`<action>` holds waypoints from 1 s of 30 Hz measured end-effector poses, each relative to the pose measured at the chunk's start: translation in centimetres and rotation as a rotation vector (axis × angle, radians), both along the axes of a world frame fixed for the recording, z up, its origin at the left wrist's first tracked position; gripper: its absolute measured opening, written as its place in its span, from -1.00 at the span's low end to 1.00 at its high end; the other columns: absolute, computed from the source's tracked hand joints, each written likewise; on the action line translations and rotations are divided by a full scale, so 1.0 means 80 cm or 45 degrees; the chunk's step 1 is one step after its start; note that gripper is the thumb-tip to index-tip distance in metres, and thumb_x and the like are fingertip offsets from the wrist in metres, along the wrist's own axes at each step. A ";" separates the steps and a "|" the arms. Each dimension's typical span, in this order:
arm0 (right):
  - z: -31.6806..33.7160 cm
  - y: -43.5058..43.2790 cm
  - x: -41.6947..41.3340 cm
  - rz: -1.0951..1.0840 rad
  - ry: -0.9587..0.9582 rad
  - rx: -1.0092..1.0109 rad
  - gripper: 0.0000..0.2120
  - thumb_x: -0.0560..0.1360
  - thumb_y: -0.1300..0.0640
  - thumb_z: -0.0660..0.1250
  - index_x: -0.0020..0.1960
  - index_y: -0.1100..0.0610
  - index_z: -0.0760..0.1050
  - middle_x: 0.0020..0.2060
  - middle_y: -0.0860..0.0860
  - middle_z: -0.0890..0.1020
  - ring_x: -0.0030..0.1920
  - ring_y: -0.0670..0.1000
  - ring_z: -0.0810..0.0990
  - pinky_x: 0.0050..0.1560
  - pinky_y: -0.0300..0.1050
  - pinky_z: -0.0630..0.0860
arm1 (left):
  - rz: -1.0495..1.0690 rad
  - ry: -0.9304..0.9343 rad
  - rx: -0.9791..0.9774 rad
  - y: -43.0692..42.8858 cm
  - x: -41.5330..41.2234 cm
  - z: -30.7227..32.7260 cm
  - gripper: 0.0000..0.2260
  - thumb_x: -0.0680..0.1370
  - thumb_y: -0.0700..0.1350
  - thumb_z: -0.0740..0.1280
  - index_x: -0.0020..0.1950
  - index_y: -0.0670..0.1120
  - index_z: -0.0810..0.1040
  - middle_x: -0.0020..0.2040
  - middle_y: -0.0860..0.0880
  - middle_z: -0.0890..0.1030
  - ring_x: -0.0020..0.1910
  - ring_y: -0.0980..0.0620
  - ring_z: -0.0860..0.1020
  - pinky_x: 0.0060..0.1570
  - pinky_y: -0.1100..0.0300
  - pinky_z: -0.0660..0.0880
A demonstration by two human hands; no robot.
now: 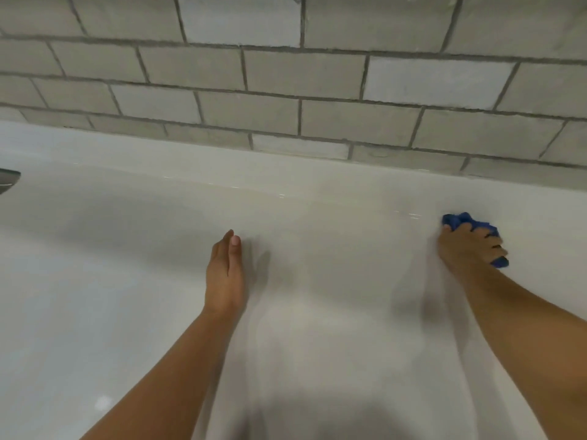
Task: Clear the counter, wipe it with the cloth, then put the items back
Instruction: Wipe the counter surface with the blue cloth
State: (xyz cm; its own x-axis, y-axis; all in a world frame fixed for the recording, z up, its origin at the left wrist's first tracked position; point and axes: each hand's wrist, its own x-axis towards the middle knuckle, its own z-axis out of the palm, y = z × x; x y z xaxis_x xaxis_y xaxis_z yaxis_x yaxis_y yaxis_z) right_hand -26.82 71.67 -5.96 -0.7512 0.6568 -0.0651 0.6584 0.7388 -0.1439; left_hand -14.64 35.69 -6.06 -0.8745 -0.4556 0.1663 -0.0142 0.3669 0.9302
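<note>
A white counter (127, 265) fills most of the view. My right hand (467, 252) grips a bunched blue cloth (460, 221) and presses it onto the counter at the right, near the back wall. Blue fabric also pokes out under my fingers on the right side. My left hand (225, 274) is held edge-on over the middle of the counter, with fingers straight and together and holding nothing. Whether it touches the surface I cannot tell.
A grey tiled wall (286, 90) runs along the back of the counter. A dark grey object (8, 179) pokes in at the left edge.
</note>
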 end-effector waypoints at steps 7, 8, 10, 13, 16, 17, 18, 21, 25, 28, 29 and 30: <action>0.002 -0.244 -0.051 0.442 -0.097 0.018 -0.48 0.62 -0.05 -0.07 0.48 0.20 0.11 0.48 0.28 0.09 0.45 0.33 0.08 0.42 0.25 0.05 | -0.047 -0.013 0.051 -0.008 -0.003 -0.001 -0.53 0.63 0.09 -0.05 0.45 -0.08 0.29 0.42 -0.01 0.36 0.41 0.09 0.30 0.32 0.32 0.14; 0.003 -0.278 -0.053 0.543 -0.110 0.020 -0.48 0.62 -0.06 -0.08 0.48 0.20 0.12 0.48 0.27 0.09 0.46 0.33 0.08 0.42 0.24 0.05 | -0.045 -0.012 0.112 -0.010 -0.004 0.000 -0.53 0.63 0.09 -0.05 0.45 -0.08 0.30 0.42 0.01 0.37 0.40 0.11 0.30 0.31 0.33 0.13; 0.001 -0.336 -0.059 0.715 -0.084 -0.002 -0.49 0.62 -0.07 -0.09 0.48 0.18 0.13 0.48 0.24 0.10 0.46 0.30 0.07 0.43 0.23 0.03 | -0.047 -0.019 0.368 -0.017 -0.004 0.001 -0.53 0.63 0.11 -0.07 0.45 -0.04 0.30 0.42 0.06 0.36 0.39 0.16 0.29 0.30 0.34 0.12; 0.002 -0.397 -0.066 1.017 -0.003 -0.024 -0.51 0.62 -0.07 -0.10 0.47 0.13 0.17 0.48 0.16 0.16 0.46 0.23 0.10 0.43 0.19 0.03 | -0.069 0.029 0.809 -0.035 -0.003 0.011 -0.54 0.62 0.14 -0.10 0.41 0.00 0.32 0.38 0.06 0.41 0.36 0.19 0.33 0.30 0.29 0.14; 0.004 -0.436 -0.064 1.350 0.073 -0.095 -0.55 0.62 -0.05 -0.07 0.45 0.05 0.25 0.44 0.06 0.26 0.44 0.12 0.19 0.41 0.11 0.10 | -0.013 0.168 0.868 -0.083 -0.003 0.016 -0.56 0.62 0.15 -0.10 0.34 0.01 0.38 0.30 0.07 0.48 0.32 0.19 0.39 0.29 0.29 0.20; 0.004 -0.438 -0.056 1.460 0.101 -0.119 -0.58 0.62 -0.05 -0.05 0.42 0.01 0.30 0.41 0.02 0.31 0.42 0.09 0.23 0.40 0.08 0.14 | 0.003 0.177 0.862 -0.096 -0.004 0.018 -0.56 0.63 0.15 -0.10 0.34 0.01 0.38 0.29 0.07 0.48 0.32 0.19 0.40 0.29 0.29 0.20; 0.005 -0.437 -0.044 1.558 0.119 -0.162 -0.60 0.62 -0.05 -0.02 0.39 -0.02 0.35 0.39 -0.01 0.35 0.42 0.05 0.25 0.38 0.05 0.17 | 0.019 0.170 0.845 -0.110 -0.005 0.017 -0.56 0.63 0.14 -0.11 0.35 0.01 0.38 0.29 0.06 0.47 0.32 0.19 0.39 0.28 0.30 0.19; 0.004 -0.400 -0.005 1.699 0.170 -0.284 -0.61 0.64 -0.03 -0.03 0.32 0.00 0.46 0.35 -0.03 0.43 0.41 0.01 0.30 0.34 -0.05 0.20 | 0.019 0.054 0.699 -0.133 -0.003 0.012 -0.57 0.64 0.13 -0.08 0.41 0.02 0.34 0.36 0.08 0.43 0.34 0.19 0.35 0.28 0.27 0.14; 0.003 -0.297 0.038 1.477 0.585 -0.119 -0.41 0.64 -0.09 -0.13 0.09 0.18 0.62 0.12 0.12 0.63 0.16 0.09 0.56 0.04 -0.09 0.50 | -0.054 -0.015 0.428 -0.138 0.014 0.006 -0.56 0.63 0.13 -0.05 0.43 0.03 0.33 0.39 0.10 0.39 0.37 0.18 0.32 0.37 0.22 0.15; -0.015 -0.191 0.061 0.918 0.438 -0.032 -0.46 0.59 -0.16 -0.05 0.25 0.12 0.53 0.31 0.12 0.49 0.31 0.12 0.44 0.24 0.03 0.40 | -0.134 -0.009 0.386 -0.137 0.022 0.014 -0.58 0.63 0.12 -0.03 0.42 0.03 0.33 0.39 0.12 0.39 0.36 0.20 0.31 0.35 0.26 0.16; -0.021 -0.157 0.073 0.725 0.365 -0.020 -0.54 0.61 -0.10 -0.01 0.33 0.11 0.45 0.38 0.13 0.40 0.37 0.15 0.37 0.30 0.09 0.32 | -0.157 -0.005 0.369 -0.138 0.025 0.017 -0.58 0.63 0.11 -0.03 0.43 0.03 0.32 0.39 0.12 0.38 0.36 0.20 0.31 0.33 0.28 0.16; -0.020 -0.132 0.092 0.565 0.334 -0.002 -0.58 0.63 -0.03 -0.01 0.38 0.11 0.39 0.41 0.14 0.35 0.38 0.17 0.32 0.31 0.13 0.29 | -0.174 -0.001 0.354 -0.140 0.028 0.020 -0.58 0.63 0.11 -0.03 0.43 0.02 0.32 0.39 0.11 0.38 0.36 0.21 0.31 0.31 0.30 0.16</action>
